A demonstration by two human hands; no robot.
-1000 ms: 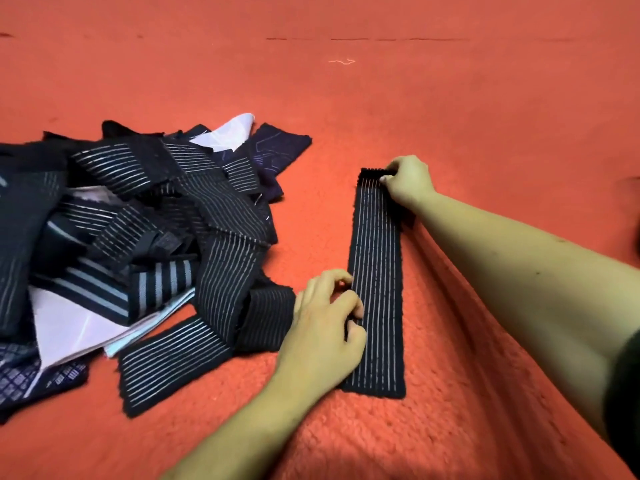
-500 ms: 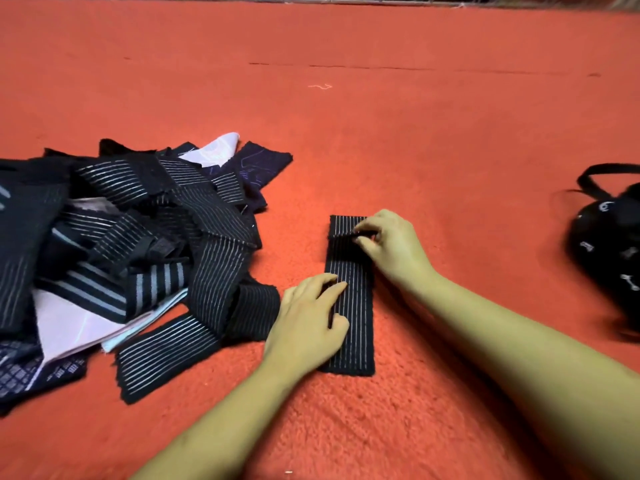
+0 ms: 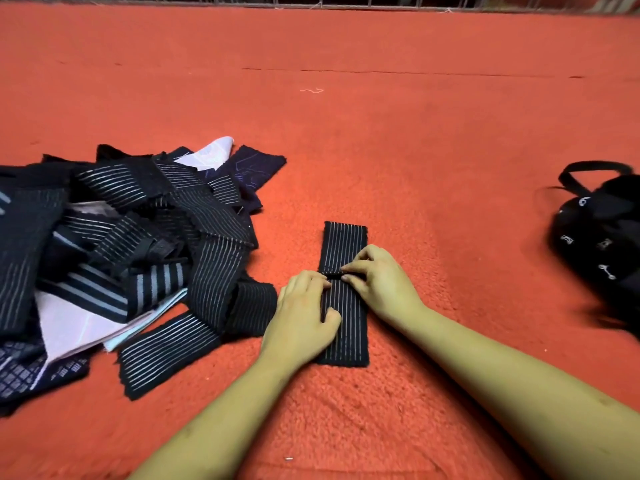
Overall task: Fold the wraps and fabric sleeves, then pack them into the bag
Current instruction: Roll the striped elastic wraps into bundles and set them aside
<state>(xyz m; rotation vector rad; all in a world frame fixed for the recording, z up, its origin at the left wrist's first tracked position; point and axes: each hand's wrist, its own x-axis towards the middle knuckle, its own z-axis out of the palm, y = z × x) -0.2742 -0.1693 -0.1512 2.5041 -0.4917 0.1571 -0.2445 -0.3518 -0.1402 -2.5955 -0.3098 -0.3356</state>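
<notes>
A black wrap with thin white stripes lies lengthwise on the red carpet, folded over on itself. My right hand pinches the folded-over end at the wrap's middle. Beside it, my left hand presses fingers and thumb flat on the near half of the wrap. A loose pile of black striped wraps and fabric sleeves lies to the left. The black bag, with its strap loop standing up, sits at the right edge.
Red carpet spreads in all directions. A metal railing runs along the far edge. A small pale thread lies far ahead, and a tiny light scrap lies near me.
My right hand has drawn the wrap's far end toward me, folding the long strip to a shorter length. My left hand has stayed on the near half. The view rose and the bag appeared.
</notes>
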